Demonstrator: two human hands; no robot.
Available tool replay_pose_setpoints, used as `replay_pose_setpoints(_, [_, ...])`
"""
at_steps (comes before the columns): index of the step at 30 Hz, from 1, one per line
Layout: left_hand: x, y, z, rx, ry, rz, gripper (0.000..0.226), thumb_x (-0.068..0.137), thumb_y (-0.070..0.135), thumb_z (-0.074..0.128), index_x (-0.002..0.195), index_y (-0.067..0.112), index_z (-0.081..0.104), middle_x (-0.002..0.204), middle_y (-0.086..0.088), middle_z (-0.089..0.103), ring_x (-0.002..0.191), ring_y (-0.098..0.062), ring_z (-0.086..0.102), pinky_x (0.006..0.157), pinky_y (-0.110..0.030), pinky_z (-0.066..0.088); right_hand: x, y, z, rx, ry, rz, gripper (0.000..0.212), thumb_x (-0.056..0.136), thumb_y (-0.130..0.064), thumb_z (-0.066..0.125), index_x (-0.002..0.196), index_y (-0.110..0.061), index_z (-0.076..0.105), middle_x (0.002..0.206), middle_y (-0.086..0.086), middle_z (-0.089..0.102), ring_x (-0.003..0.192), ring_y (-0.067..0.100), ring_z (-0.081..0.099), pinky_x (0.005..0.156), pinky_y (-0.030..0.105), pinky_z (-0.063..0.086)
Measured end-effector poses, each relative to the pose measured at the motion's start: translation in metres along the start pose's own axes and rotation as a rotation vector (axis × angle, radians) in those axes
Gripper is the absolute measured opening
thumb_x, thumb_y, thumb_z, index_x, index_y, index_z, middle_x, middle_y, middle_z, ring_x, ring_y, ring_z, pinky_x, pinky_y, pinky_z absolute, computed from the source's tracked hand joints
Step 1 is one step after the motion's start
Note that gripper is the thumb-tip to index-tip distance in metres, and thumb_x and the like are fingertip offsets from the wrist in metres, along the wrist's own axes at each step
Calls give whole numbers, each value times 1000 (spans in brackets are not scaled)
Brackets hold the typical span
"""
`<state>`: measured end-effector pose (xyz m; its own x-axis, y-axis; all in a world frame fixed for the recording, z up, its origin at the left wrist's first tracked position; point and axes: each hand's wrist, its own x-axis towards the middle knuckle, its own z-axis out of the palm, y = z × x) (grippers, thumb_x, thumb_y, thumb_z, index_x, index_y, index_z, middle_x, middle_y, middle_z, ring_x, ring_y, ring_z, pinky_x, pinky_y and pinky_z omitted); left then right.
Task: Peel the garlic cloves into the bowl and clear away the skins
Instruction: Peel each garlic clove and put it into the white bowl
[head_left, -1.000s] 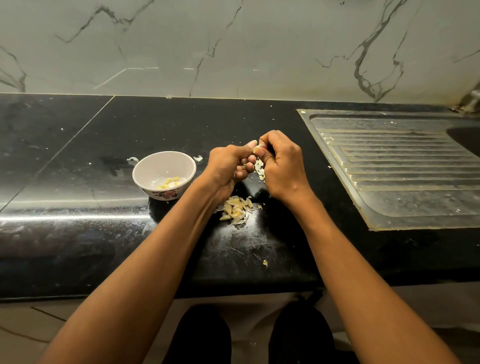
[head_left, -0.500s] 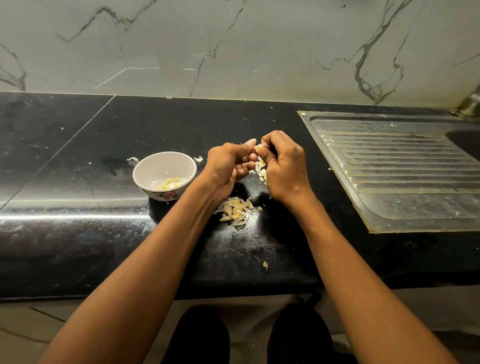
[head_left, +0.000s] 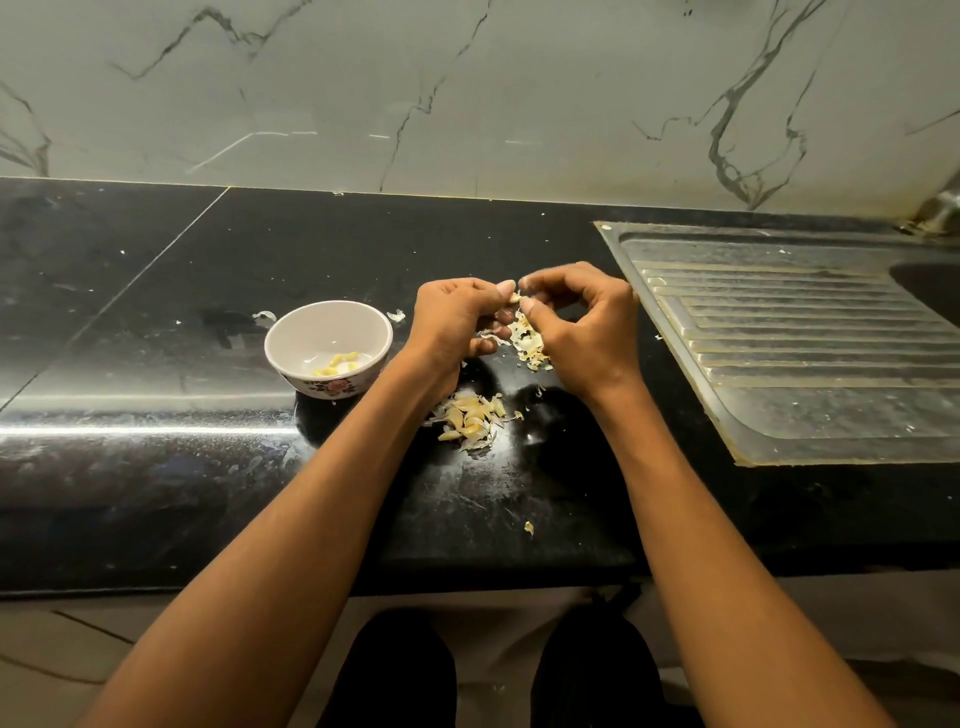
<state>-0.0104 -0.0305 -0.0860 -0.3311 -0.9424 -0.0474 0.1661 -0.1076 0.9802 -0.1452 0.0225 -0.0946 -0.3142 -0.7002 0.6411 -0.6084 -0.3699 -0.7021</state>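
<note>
Over the black counter (head_left: 156, 467), my left hand (head_left: 452, 322) pinches a small garlic clove (head_left: 514, 298) between thumb and fingers. My right hand (head_left: 587, 322) meets it fingertip to fingertip and picks at the clove's skin. Loose papery skins (head_left: 527, 340) lie just below the fingers. A pile of unpeeled cloves (head_left: 470, 418) lies nearer me, by my left wrist. Left of my hands stands a white floral bowl (head_left: 291, 332) with a few peeled yellow cloves (head_left: 337, 362) inside.
A steel sink drainboard (head_left: 810, 353) fills the right side, with the basin and tap at the far right edge. A marble wall backs the counter. Stray skin scraps (head_left: 529, 528) dot the counter, some beside the bowl.
My right hand has turned and spread slightly, its fingers picking at the clove. More skin flakes hang and lie under the fingers. The bowl and clove pile have not moved.
</note>
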Motion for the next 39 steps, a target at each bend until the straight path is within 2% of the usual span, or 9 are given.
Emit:
replay_pose_setpoints(6, [-2,0,0,49,21,22,25,95,11,70,71,4,68,57,-1,63,47,-9,54,42,-18,39,-3,-1,1,-98,-23,-41,3,78,-12,79,79,-14,81,75,-8,73,65,6,69,60,15,52])
replay_pose_setpoints(10, [-3,-1,0,94,33,54,28,95,13,71,67,6,70,57,-2,64,47,-10,54,41,-18,36,-5,-2,1,-132,-15,-81,3,78,-13,79,80,-14,81,75,-6,75,63,6,69,60,18,56])
replay_pose_setpoints(16, [-4,-2,-1,173,94,135,24,95,16,72,72,6,74,62,-6,66,51,-14,55,42,-20,38,-6,-1,0,-178,-18,-116,5,78,-13,79,82,-13,82,77,-4,76,63,5,69,62,18,58])
replay_pose_setpoints(27, [-3,-3,-2,183,91,116,26,94,13,72,70,4,73,58,-6,64,49,-15,54,44,-21,39,-6,3,0,-180,-67,-137,7,78,-9,80,83,-12,83,77,-2,77,62,3,69,60,16,56])
replay_pose_setpoints(31, [-3,-3,-3,198,89,123,26,94,13,72,69,4,72,56,-4,64,48,-14,54,43,-21,40,-6,3,0,-173,-74,-147,7,78,-7,81,83,-11,83,77,-1,78,61,2,68,59,10,52])
replay_pose_setpoints(36, [-2,-7,-2,221,86,141,30,94,13,73,64,8,72,55,-6,64,47,-14,54,44,-21,41,-8,2,1,-194,-71,-160,5,78,-9,80,81,-11,83,76,-1,77,61,5,69,57,22,57])
replay_pose_setpoints(39, [-1,-8,-1,234,86,146,30,93,13,73,64,7,72,55,-6,64,46,-13,54,44,-20,41,-9,1,0,-211,-71,-164,4,77,-10,79,79,-11,82,74,-1,77,59,5,68,57,23,56])
